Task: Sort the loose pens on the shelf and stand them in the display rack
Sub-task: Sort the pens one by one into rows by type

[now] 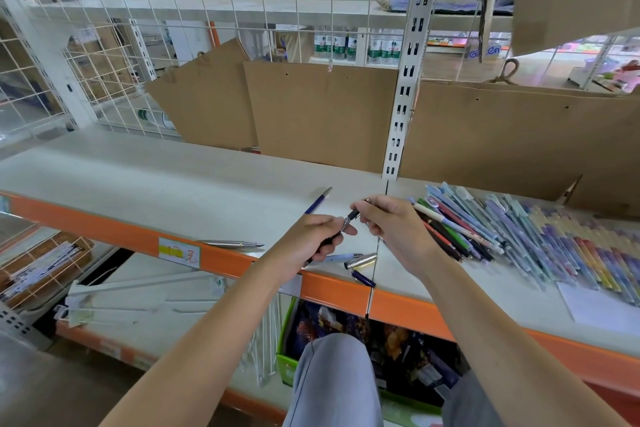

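My left hand (pixel 317 237) grips the dark barrel of a fountain pen (pixel 348 220) above the white shelf (pixel 173 180). My right hand (pixel 391 222) pinches the pen's front end by the nib; something small with a reddish tip pokes out above that hand's fingers. On the shelf lie a blue pen (pixel 318 200), a silver pen (pixel 232 244), a pale blue pen with a silver cap (pixel 360 259) and a dark purple cap (pixel 363 278). A big heap of loose pens (pixel 512 229) covers the shelf to the right. No display rack shows.
Brown cardboard sheets (pixel 322 114) lean against the wire grid behind the shelf. A slotted metal upright (pixel 403 87) stands at the shelf's middle. The orange shelf edge (pixel 104 229) runs along the front. Below are a wire basket (pixel 41 267) and a green box of goods (pixel 363 350). A person stands behind the far counter.
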